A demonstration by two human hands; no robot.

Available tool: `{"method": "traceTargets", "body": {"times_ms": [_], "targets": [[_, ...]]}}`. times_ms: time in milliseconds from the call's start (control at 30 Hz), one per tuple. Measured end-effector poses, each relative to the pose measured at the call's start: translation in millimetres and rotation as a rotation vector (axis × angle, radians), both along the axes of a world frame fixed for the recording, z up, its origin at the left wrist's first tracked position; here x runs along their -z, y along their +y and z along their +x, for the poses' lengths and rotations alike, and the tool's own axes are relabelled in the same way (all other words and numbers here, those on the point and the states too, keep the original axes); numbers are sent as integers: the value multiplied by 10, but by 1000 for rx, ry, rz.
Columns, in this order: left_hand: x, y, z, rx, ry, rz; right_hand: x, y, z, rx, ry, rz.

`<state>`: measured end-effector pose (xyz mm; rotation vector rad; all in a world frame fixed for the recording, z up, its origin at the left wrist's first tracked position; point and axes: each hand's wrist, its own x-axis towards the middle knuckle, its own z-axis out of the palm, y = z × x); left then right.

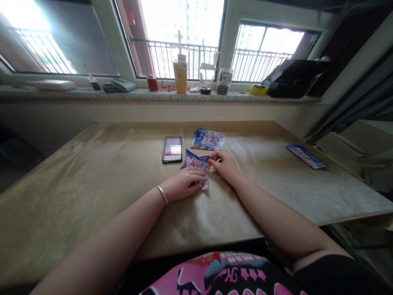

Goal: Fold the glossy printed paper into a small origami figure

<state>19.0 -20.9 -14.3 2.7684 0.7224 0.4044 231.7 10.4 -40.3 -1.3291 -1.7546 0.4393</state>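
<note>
A blue printed packet (196, 163) with pink-and-white lettering lies on the table in front of me, its upper edge folded into points. My left hand (187, 182) rests over its lower left part, fingers stretched flat across it. At the packet's right edge, my right hand (221, 164) pinches a corner between thumb and fingers. Just beyond is a stack of similar flat blue packets (208, 139). Part of the packet under my left hand is hidden.
A phone (172, 149) lies left of the packet on the tan-covered table (107, 176). Another blue packet (306, 156) is near the right edge. On the windowsill (135, 95) stand a yellow drink cup (181, 78), clear cups, yellow tape (258, 90) and a black machine (293, 78).
</note>
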Motion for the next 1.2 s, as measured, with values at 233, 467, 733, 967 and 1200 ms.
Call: {"method": "traceTargets", "body": {"times_ms": [233,467,733,967,1200], "targets": [[38,32,-21,-12,-38,-20,-36,-53,-35,-48,-41,-68],[45,48,-31,-19,-46,12,-13,-61,-54,-51,-54,-93],[52,57,-47,-20,-30,15,18,-34,-71,-108,39,-182],[49,68,-60,-67,-4,72,-16,-60,-82,-112,104,-226],[46,52,-58,-123,-14,69,-4,-63,-85,-121,118,-213]]}}
